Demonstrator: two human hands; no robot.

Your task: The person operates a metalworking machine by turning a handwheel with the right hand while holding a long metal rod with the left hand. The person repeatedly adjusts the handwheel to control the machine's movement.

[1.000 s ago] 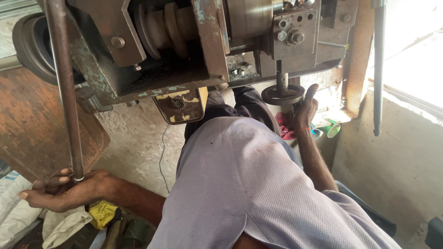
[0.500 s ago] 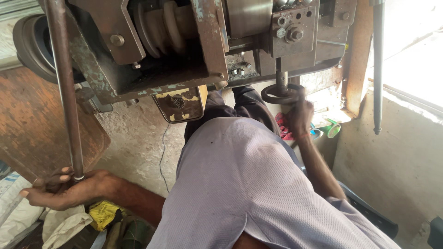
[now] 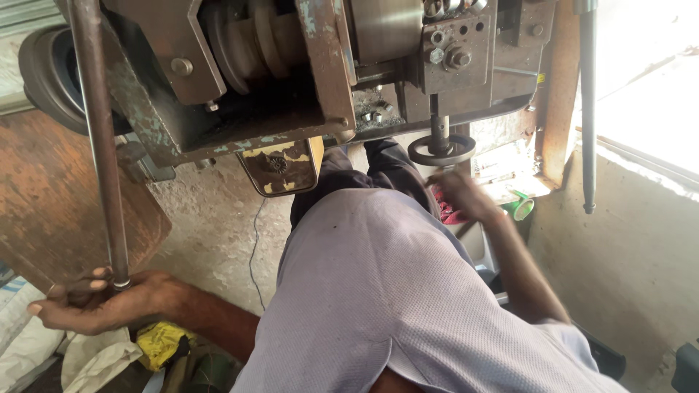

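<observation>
Head camera: at the lower left of the frame, the left hand (image 3: 98, 302) is closing its fingers around the bottom end of a long, dull grey steel lever rod (image 3: 98, 138) that is running up to the top left. At centre right, the right hand (image 3: 460, 195) is blurring just below a small dark round metal handwheel (image 3: 441, 151); whether it is open or gripping cannot be told. The worn, rust-flecked iron machine (image 3: 320, 65) with chipped green paint is filling the upper frame. A green plastic cup (image 3: 521, 207) is lying beside the hand, contents unseen.
</observation>
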